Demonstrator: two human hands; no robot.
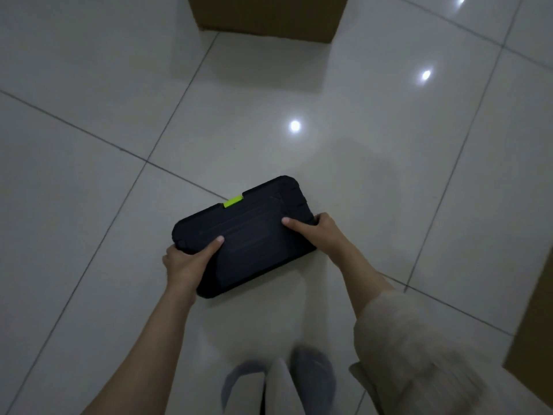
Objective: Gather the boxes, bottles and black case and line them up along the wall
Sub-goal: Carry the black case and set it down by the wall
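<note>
The black case is a flat ribbed plastic box with a bright green latch on its far edge. I hold it level in front of me, above the tiled floor. My left hand grips its near-left corner, thumb lying on the lid. My right hand grips its right end, thumb also on top. A brown cardboard box stands on the floor at the top of the view, ahead of the case. No bottles are in view.
Glossy pale floor tiles with dark grout lines reflect ceiling lights. Another brown cardboard box enters at the right edge. My feet in grey slippers are at the bottom, blurred.
</note>
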